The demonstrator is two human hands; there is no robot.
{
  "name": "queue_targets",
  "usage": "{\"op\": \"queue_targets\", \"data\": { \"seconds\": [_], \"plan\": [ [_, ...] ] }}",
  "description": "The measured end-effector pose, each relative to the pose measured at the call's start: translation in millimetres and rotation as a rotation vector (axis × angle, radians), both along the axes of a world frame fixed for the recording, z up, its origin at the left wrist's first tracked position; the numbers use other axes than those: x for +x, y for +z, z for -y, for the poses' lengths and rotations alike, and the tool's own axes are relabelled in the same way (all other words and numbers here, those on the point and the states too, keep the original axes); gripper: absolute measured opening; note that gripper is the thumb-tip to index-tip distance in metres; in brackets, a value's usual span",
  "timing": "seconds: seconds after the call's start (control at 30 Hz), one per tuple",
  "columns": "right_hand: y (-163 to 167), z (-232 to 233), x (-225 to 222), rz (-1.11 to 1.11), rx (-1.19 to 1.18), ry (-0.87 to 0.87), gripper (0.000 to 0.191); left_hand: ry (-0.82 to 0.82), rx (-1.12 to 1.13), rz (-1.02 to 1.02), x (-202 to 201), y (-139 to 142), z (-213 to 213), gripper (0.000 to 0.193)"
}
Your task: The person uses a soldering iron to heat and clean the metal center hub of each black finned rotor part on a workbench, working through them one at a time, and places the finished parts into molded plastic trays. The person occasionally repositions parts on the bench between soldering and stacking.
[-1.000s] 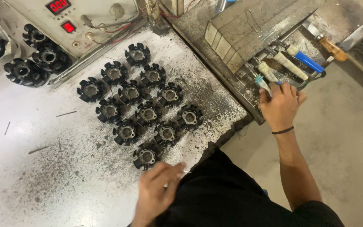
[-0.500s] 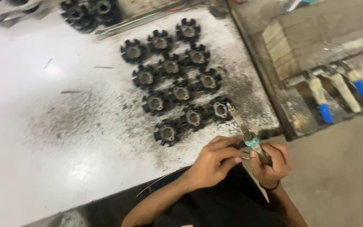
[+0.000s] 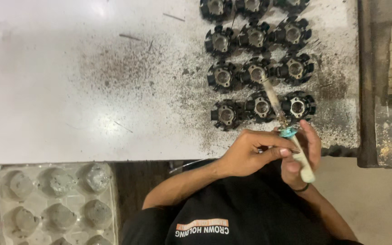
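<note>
A: Bench [image 3: 69, 90], white, dusted with dark filings. Sat further right in view a second ago; now filling the top, with a clear blister tray [image 3: 55, 199] of round pockets showing below its near edge.

B: Parts?

A: Black rotors [image 3: 259, 68], toothed, ranked in rows at the bench's right end. Same rows as before, none lifted. Metal frame [image 3: 377, 90] just beside them.

B: Hands?

A: Right hand [image 3: 302, 154], a second ago stretched out to the tool rack on the right, drawn back in front of the chest. Closed around the pale handle of a soldering iron [image 3: 291, 136], tip slanting up over the nearest rotors; touching them or not, cannot tell. Left hand [image 3: 250, 154], earlier down at the lap, brought up against the right, fingertips pinched on the iron's teal collar.

B: Meaning?

A: Iron fetched and held two-handed near the bench edge. Judged: adjusting the iron, rotors not yet worked.
</note>
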State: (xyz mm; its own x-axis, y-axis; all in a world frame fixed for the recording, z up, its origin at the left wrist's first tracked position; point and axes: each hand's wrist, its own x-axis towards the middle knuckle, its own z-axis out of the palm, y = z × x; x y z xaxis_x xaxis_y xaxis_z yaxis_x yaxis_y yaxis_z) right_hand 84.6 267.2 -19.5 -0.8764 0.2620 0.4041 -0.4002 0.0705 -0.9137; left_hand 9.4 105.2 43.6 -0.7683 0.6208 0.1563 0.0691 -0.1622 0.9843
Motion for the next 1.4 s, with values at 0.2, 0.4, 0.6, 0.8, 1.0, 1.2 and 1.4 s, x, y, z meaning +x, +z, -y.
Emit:
{"op": "queue_targets", "data": {
  "seconds": [0.2,0.4,0.6,0.8,1.0,1.2,1.4],
  "plan": [
    [-16.0,-20.6,-3.6,0.251,-0.788,0.280,0.067,0.513,-0.530,-0.881,-29.6,-8.0,65.8,0.027],
    [-43.4,-5.8,8.5,0.257,-0.587,0.146,0.031,0.495,-0.821,-0.733,-44.0,-31.1,86.7,0.031],
    [-46.4,2.8,7.6,0.315,-0.340,0.070,0.029,0.440,-0.809,-0.663,-40.7,-33.4,90.8,0.017],
    [-30.6,7.7,3.8,0.317,-0.035,0.066,0.032,0.398,-0.838,-0.617,-41.1,-32.0,93.5,0.016],
    [-18.2,11.7,-1.0,0.307,0.156,0.041,0.033,0.312,-0.856,-0.624,-51.8,-26.6,93.2,0.015],
    [-8.6,12.1,-3.5,0.244,0.259,0.075,0.032,0.260,-0.863,-0.638,-53.9,-24.9,89.5,0.010],
    [-5.0,15.2,-1.5,0.352,0.171,0.057,0.033,0.288,-0.815,-0.587,-50.0,-23.7,89.0,0.013]
  ]
}}
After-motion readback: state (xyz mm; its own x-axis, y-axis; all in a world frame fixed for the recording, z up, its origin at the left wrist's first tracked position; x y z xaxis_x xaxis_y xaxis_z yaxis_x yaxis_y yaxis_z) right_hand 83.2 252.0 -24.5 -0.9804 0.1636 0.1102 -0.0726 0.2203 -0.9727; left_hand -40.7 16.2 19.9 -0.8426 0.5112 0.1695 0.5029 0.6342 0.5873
